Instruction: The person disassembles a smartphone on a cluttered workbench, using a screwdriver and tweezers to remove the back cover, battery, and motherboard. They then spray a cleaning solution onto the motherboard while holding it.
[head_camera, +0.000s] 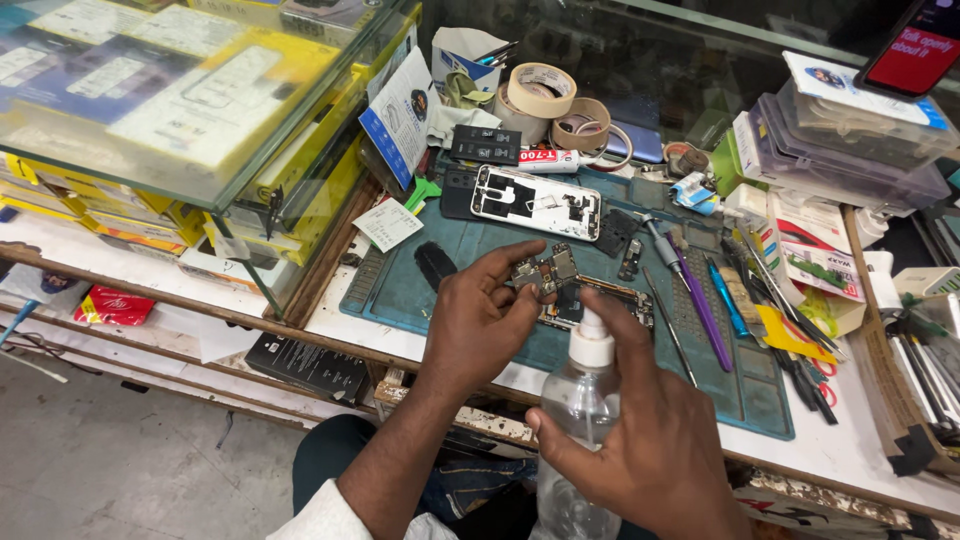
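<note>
The left hand (480, 320) pinches a small circuit board (545, 272) between its fingertips, lifted a little above the blue-green mat (400, 290) near the front edge of the table (870, 450). The right hand (655, 440) is wrapped around a clear spray bottle (580, 410), with one finger up by the white nozzle (592, 340), which sits just beside the board. I think too much liquid could land on the board or drip onto the dark phone part (600, 300) lying under it — the nozzle is so close. The board could also slip, because only the fingertips grip it. The open phone back (535, 200), white inside, lies toward the back of the mat and looks safe from drips. Screwdrivers (700, 300) lie in a row on the right side of the mat, close enough to get knocked by an elbow. At the back edge stand rolls of tape (545, 90) and a white glue tube (550, 160) with a red label. At the left corner, yellow boxes (250, 130) are stacked under a glass shelf. At the right corner sit clear plastic boxes (850, 130) with white and blue cards on top, and a red and white packet (810, 255) below them.
</note>
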